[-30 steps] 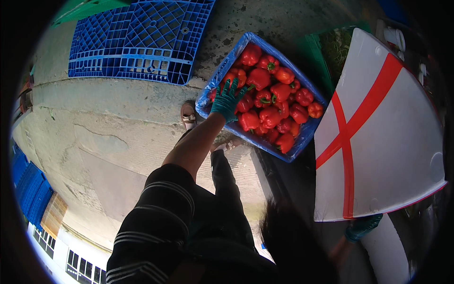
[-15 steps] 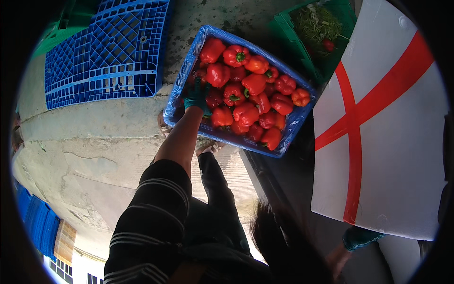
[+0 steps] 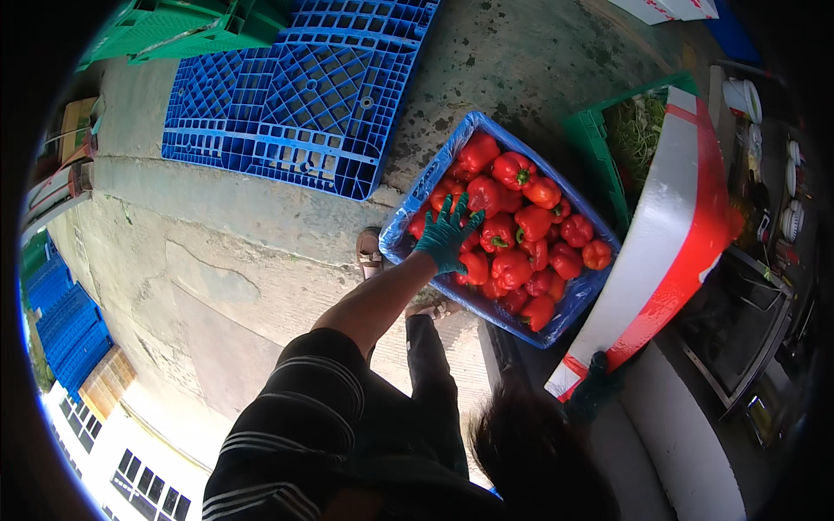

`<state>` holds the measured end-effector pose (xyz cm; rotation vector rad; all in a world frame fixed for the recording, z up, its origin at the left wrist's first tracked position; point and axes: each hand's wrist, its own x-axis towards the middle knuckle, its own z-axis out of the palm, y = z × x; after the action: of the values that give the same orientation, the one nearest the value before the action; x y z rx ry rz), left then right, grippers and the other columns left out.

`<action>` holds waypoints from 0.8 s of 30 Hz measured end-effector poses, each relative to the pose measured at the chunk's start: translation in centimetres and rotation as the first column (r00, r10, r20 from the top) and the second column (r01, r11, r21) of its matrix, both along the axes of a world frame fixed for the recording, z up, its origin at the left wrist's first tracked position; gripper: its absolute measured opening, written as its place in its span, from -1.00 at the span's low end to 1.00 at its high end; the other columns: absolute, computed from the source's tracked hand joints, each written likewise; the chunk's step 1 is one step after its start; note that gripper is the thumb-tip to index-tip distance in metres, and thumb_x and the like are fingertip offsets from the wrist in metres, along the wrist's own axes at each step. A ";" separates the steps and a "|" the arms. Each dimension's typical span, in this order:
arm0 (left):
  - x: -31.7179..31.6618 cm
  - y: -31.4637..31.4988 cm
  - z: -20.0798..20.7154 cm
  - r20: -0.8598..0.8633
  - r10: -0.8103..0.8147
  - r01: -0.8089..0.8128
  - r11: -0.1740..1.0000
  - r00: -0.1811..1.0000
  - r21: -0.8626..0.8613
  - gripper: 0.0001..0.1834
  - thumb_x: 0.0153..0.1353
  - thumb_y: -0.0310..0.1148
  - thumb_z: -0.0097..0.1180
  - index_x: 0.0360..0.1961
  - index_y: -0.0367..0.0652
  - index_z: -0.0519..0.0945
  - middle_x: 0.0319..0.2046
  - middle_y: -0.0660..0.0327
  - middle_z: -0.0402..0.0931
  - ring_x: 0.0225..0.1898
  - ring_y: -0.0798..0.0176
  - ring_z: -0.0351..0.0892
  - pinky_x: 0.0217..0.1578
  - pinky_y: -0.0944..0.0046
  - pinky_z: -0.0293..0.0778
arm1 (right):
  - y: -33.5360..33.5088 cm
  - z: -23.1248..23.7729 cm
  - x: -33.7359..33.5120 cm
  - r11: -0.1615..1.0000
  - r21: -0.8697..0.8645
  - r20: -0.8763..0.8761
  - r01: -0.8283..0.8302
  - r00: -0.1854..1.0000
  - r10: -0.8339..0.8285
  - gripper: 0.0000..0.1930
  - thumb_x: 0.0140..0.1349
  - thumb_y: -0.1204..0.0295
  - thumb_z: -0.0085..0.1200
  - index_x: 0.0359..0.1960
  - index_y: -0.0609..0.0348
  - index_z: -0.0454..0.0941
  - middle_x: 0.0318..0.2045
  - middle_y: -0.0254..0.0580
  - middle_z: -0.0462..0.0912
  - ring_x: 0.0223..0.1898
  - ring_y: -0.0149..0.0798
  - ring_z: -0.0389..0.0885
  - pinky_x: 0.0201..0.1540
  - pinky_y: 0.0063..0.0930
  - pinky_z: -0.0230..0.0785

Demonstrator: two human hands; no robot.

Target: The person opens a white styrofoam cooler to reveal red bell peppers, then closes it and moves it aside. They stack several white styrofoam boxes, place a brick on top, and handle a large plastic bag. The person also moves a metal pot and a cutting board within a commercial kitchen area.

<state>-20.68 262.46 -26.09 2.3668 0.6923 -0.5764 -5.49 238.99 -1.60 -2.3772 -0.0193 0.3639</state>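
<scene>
A blue plastic crate lined with clear film holds a heap of red bell peppers. My left hand, in a thin green glove, lies over the peppers at the crate's left end. Its fingers are spread and hold nothing. On the right stands a tilted white foam slab with red tape, much like a box lid. My right hand, gloved in green too, grips its near corner; shadow hides part of the fingers.
A blue pallet lies beyond the crate at the left, with green crates above it. A green crate of leafy trimmings sits behind the foam slab. A dark metal frame stands at the right. Two feet are near the blue crate.
My left hand has come up from among the peppers and now rests spread on top. The foam slab has tipped from face-on to nearly edge-on. The whole view has shifted.
</scene>
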 end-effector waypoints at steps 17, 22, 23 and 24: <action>6.7 -4.6 -13.0 -0.168 -0.053 0.072 0.991 0.984 0.109 0.23 -0.14 0.22 0.30 0.47 0.31 -0.19 0.50 0.31 -0.52 0.48 -0.21 -0.40 0.24 -0.57 -0.17 | -4.7 -8.3 -1.7 0.957 0.002 0.222 -0.291 0.933 0.283 -0.56 0.03 0.49 0.26 -0.03 0.32 0.47 -0.20 -0.15 0.56 -0.27 -0.30 0.51 -0.28 -0.41 0.43; 5.4 -4.0 -13.9 -0.028 -0.149 0.151 0.960 0.989 0.238 0.06 0.01 0.15 0.19 0.45 0.03 -0.04 0.46 0.14 -0.23 0.47 0.01 -0.30 0.31 -0.38 -0.16 | -3.2 -8.8 -3.4 0.882 -0.047 0.146 -0.468 0.871 0.470 -0.56 0.03 0.52 0.26 -0.01 0.26 0.49 -0.15 -0.13 0.58 -0.19 -0.16 0.54 -0.15 -0.32 0.44; 5.0 -4.0 -13.5 0.004 -0.145 0.140 0.957 0.989 0.256 -0.08 0.09 0.05 0.18 0.42 -0.01 0.11 0.43 0.10 -0.01 0.44 0.07 -0.04 0.30 -0.31 0.03 | -2.5 -9.3 -3.8 0.829 -0.077 0.130 -0.555 0.818 0.560 -0.56 0.03 0.53 0.26 0.00 0.24 0.49 -0.14 -0.12 0.59 -0.18 -0.13 0.55 -0.12 -0.30 0.44; 4.2 -3.8 -12.9 0.060 -0.154 0.138 0.965 0.986 0.223 -0.12 0.10 0.03 0.18 0.40 -0.02 0.14 0.41 0.11 0.04 0.41 0.09 0.02 0.27 -0.28 0.07 | -1.8 -10.0 -4.1 0.772 -0.091 0.112 -0.630 0.763 0.636 -0.56 0.03 0.53 0.26 0.00 0.23 0.50 -0.13 -0.12 0.59 -0.16 -0.10 0.56 -0.10 -0.28 0.44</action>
<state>-16.43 258.68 -39.01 2.6474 0.5750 -0.4891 -9.62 237.17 -11.65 -2.3777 -0.9148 0.5159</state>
